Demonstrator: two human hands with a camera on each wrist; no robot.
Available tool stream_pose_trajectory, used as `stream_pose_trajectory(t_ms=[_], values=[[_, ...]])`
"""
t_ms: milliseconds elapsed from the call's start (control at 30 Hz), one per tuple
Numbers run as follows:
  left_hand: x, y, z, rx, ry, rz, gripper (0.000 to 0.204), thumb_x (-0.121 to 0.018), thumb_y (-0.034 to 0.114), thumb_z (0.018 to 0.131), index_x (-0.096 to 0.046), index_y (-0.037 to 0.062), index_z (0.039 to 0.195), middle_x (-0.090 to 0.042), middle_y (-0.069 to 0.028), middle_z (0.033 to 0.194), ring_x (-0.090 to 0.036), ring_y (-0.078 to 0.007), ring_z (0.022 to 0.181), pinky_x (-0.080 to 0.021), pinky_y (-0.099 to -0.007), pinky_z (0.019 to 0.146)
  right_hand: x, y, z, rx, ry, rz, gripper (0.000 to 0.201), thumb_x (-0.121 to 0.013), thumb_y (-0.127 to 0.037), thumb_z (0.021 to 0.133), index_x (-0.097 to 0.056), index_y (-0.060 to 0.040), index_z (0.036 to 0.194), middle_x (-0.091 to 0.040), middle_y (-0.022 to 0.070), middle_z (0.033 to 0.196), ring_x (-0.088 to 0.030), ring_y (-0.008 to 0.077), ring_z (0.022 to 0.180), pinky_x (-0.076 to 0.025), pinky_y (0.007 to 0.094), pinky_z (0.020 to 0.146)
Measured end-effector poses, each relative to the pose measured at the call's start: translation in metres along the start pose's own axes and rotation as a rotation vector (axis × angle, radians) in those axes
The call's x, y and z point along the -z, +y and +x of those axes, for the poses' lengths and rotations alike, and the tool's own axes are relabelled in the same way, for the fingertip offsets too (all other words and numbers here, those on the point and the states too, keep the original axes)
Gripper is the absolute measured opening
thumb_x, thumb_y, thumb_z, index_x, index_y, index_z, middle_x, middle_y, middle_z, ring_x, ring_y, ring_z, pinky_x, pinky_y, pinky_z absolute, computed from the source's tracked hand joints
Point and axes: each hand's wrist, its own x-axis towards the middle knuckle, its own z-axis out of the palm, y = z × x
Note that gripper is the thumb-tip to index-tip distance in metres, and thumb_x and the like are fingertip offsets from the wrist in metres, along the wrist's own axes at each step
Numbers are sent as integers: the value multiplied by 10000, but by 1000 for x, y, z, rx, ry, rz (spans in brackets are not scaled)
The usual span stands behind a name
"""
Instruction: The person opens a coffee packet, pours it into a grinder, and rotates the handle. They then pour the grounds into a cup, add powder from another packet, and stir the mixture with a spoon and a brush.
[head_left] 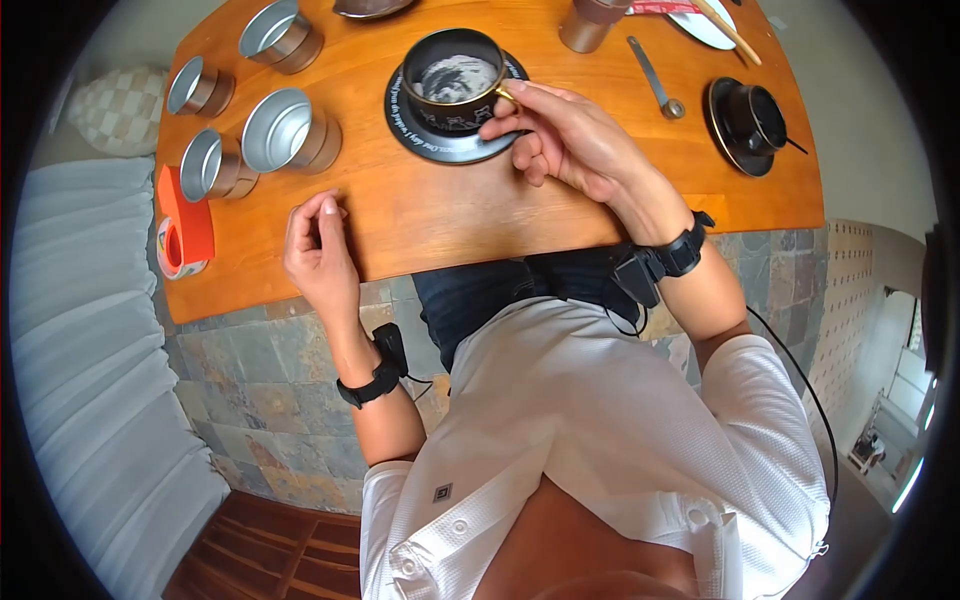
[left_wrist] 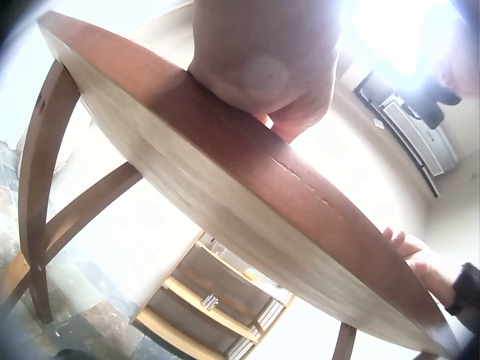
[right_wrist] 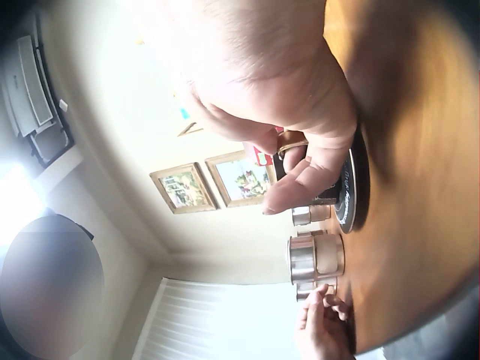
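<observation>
A black cup (head_left: 456, 112) with a gold rim and handle stands on a black saucer (head_left: 420, 142) with white lettering. Greyish-white froth or powder (head_left: 460, 78) shows inside it. My right hand (head_left: 580, 140) pinches the cup's gold handle (right_wrist: 291, 141) between thumb and fingers, the other fingers curled below. My left hand (head_left: 322, 252) rests at the table's front edge, fingers loosely curled and holding nothing. Nearest to it are several metal cups (head_left: 285, 135).
An orange tape dispenser (head_left: 185, 215) sits at the left edge. To the right are a smaller black cup (head_left: 755, 118) on its saucer, a metal spoon (head_left: 655, 80) and a brown canister (head_left: 590, 25). Chopsticks (head_left: 728, 30) lie across a white plate (head_left: 705, 28) at the back.
</observation>
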Motion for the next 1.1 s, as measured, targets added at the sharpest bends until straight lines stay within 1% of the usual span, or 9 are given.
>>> stream_pose_trajectory(t_ms=[67, 467, 600, 733, 833, 933, 1000, 1067, 1100], values=[[-1, 3, 0, 43, 28, -18, 145, -614, 79, 1006, -694, -40, 1025, -648, -26, 922, -574, -72, 812, -470, -216, 741, 0, -1, -1, 6, 50, -34, 341, -551, -332, 1041, -576, 5, 1084, -712, 164, 972, -705, 156, 609, -579, 265, 462], [7, -19, 0, 50, -5, -84, 178, -618, 132, 1017, -682, -15, 1094, -688, -34, 971, -595, -71, 846, -486, -214, 748, -8, -5, -12, -29, 170, -272, 373, -587, -362, 1005, -596, -8, 1121, -735, 140, 884, -599, 123, 440, -495, 255, 358], [11, -26, 3, 56, -9, -102, 204, -625, 158, 1016, -679, -3, 1130, -685, -27, 945, -592, -61, 805, -455, -191, 700, -1, -25, -40, 187, 296, -398, 297, -622, -325, 994, -612, -36, 1064, -668, 76, 766, -581, 116, 477, -483, 255, 421], [14, -18, 2, 56, -4, -47, 199, -635, 181, 1012, -689, 19, 1115, -659, -8, 892, -548, -49, 763, -409, -184, 656, 28, -61, -100, 802, 782, -624, 183, -662, -264, 984, -701, -88, 1015, -613, -21, 669, -567, 37, 540, -431, 193, 458], [13, -11, 3, 84, 8, -113, 184, -622, 173, 1018, -684, 23, 1105, -629, 1, 846, -523, -43, 730, -381, -179, 620, 69, -91, -155, 1114, 1018, -476, 166, -676, -238, 971, -695, -79, 930, -579, -38, 651, -487, 20, 494, -359, 170, 435], [9, 22, -5, 186, 42, -292, 187, -595, 167, 1031, -661, -3, 1075, -607, -31, 847, -529, -71, 761, -405, -205, 657, 113, -97, -194, 1248, 1100, -323, 195, -668, -199, 971, -640, -46, 1089, -582, -3, 707, -511, 49, 533, -381, 209, 461], [3, 55, -24, 55, -69, -170, 177, -588, 150, 1023, -649, -13, 1053, -597, -57, 847, -542, -117, 782, -437, -252, 698, 135, -91, -207, 1222, 1150, -283, 239, -678, -192, 963, -615, -43, 1139, -585, 5, 738, -520, 57, 551, -388, 218, 468], [-10, 87, -39, -48, -394, -252, 163, -595, 136, 1001, -641, -14, 1045, -593, -72, 828, -552, -158, 769, -462, -301, 714, 151, -83, -213, 1192, 1190, -242, 291, -688, -185, 956, -591, -39, 1188, -588, 14, 770, -529, 65, 570, -396, 227, 474], [-28, 113, -48, -1, -549, -321, 142, -628, 91, 939, -659, -26, 1014, -620, -97, 836, -583, -184, 748, -483, -315, 707, 155, -79, -212, 1096, 1161, -160, 319, -706, -184, 942, -588, -38, 1200, -589, 14, 786, -532, 67, 577, -398, 227, 476]])
